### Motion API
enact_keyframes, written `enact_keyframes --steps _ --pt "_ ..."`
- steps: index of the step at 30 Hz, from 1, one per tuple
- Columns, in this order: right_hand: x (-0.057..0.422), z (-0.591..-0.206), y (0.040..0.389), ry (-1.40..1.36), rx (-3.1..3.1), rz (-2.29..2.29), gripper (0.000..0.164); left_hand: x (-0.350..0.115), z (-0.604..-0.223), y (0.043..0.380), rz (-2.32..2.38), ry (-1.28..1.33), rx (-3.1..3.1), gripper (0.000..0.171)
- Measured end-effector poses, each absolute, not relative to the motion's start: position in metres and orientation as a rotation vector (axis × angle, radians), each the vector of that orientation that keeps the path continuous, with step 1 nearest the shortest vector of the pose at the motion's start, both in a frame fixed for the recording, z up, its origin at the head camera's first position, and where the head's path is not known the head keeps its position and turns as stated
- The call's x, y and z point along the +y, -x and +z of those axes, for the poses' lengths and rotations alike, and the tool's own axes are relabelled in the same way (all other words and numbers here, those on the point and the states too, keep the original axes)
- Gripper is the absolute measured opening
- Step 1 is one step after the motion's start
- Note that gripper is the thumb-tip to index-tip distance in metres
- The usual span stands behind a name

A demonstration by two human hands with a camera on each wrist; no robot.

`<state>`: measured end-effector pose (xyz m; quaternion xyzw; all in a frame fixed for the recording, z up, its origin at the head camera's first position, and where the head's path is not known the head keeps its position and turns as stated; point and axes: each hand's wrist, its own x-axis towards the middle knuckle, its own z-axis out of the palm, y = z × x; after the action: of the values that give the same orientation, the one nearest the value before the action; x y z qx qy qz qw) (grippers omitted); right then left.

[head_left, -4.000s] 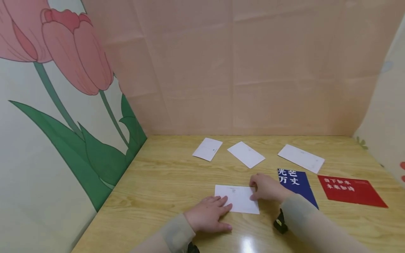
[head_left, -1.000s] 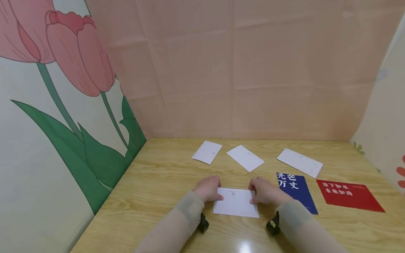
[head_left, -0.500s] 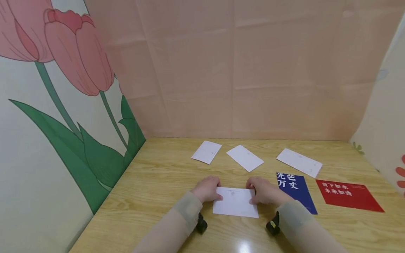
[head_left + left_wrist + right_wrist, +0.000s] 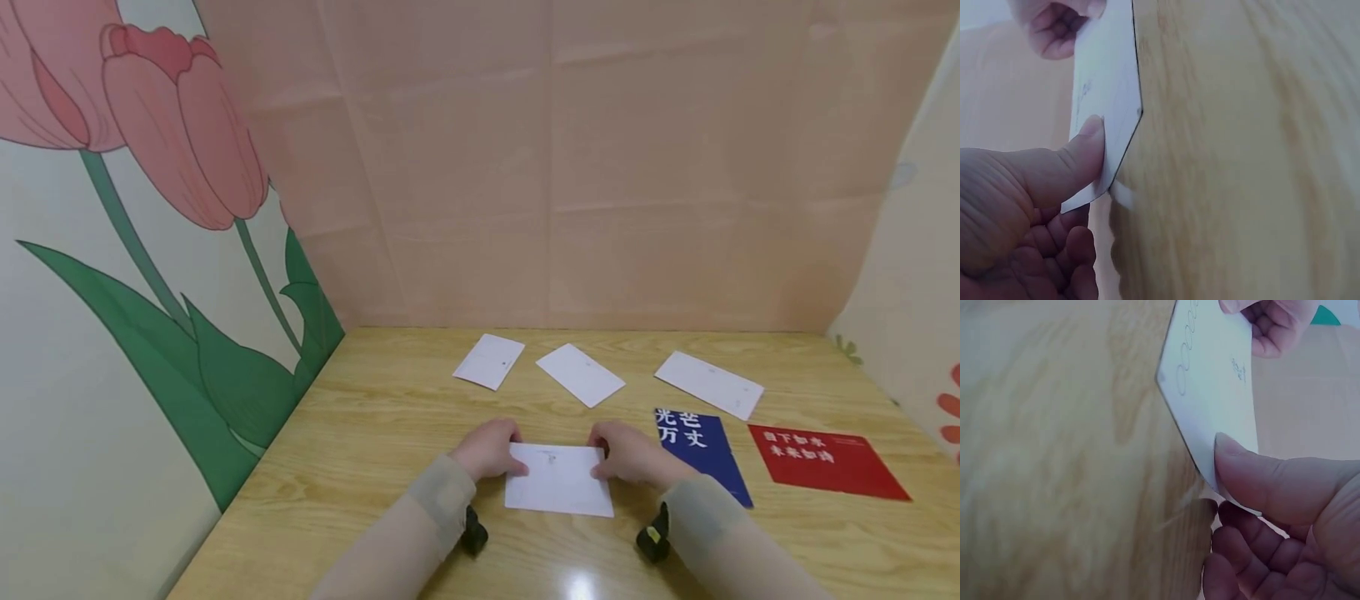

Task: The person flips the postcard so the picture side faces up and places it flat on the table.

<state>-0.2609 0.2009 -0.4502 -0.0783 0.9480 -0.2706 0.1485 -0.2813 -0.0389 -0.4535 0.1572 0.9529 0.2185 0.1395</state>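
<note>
A white card (image 4: 558, 483) with a small print near its far edge lies between my hands in the head view. My left hand (image 4: 491, 450) pinches its left side, thumb on top and curled fingers beneath, as the left wrist view shows. On the opposite side my right hand (image 4: 630, 454) pinches the card the same way. Seen from the right wrist, the card (image 4: 1216, 381) bears a faint looping line along one edge, and its near corner is lifted off the wood. To the right of my right hand lies a blue card (image 4: 708, 454) with white characters.
Three white cards lie in a row at the back: a left one (image 4: 489, 362), a middle one (image 4: 581, 375) and a right one (image 4: 708, 384). A red card (image 4: 828, 462) with white characters is at the right of the wooden table (image 4: 360, 442). A pink cloth (image 4: 547, 167) hangs behind.
Four seconds ago my left hand lay spread on the card; since then it has moved to the left edge and pinches it. Over the last second the hands and card stay nearly still.
</note>
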Motion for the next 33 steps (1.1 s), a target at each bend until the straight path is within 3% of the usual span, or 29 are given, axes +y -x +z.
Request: enact_keyframes --steps 11,33 --pt "0.202 -0.447 0.26 0.17 2.686 -0.889 0.013 -0.047 -0.454 0.281 0.776 -0.377 2.737 0.012" --pt "0.203 -0.418 0.257 0.281 2.764 -0.862 0.011 -0.06 -0.435 0.279 0.92 -0.532 2.74 0.01"
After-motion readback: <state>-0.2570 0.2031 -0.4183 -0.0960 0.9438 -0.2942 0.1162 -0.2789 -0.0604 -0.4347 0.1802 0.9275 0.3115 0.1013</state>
